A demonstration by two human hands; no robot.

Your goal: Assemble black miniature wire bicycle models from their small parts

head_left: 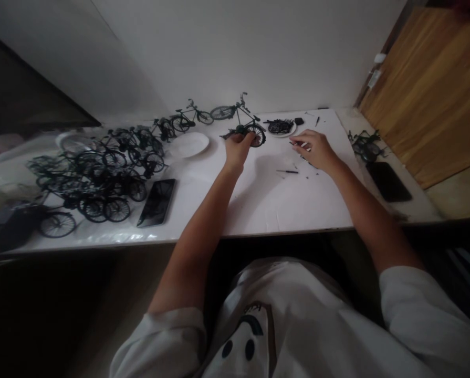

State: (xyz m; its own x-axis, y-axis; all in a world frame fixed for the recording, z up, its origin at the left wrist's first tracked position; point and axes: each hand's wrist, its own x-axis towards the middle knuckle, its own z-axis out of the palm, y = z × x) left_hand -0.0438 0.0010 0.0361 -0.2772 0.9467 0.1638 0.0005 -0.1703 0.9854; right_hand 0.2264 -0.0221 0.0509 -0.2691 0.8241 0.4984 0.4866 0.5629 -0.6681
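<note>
While you sit at the white tabletop [266,210], the only lettering in view is a short dark word on your white shirt [305,315], above a printed cartoon face [252,336]; it may read "kid", but it is too blurred to be sure, and no brand shows on either phone. Your left hand [238,149] is closed on a model bicycle [240,127], thumb and fingers pinching it low, by the crank and the spoked wheel nearest you. Its handlebar rises beyond your fingertips, the saddle sits above and right of them, and the other wheel tips up to the left, towards the wall. Your right hand [317,149] is apart from the bicycle, on its right, thumb and forefinger narrowed almost together around a dark bit [292,142]; you cannot tell from here whether they truly grip it. Just beyond that hand, a white dish [282,136] holds a heap of black parts [279,126], and a thin screwdriver [289,171] lies nearer you. On your left, a bare white plate [191,144] stands between your arm and a crowd of dark bicycles [101,181], with a smartphone [156,203] in front. A second phone [389,181] lies off to the right.
</note>
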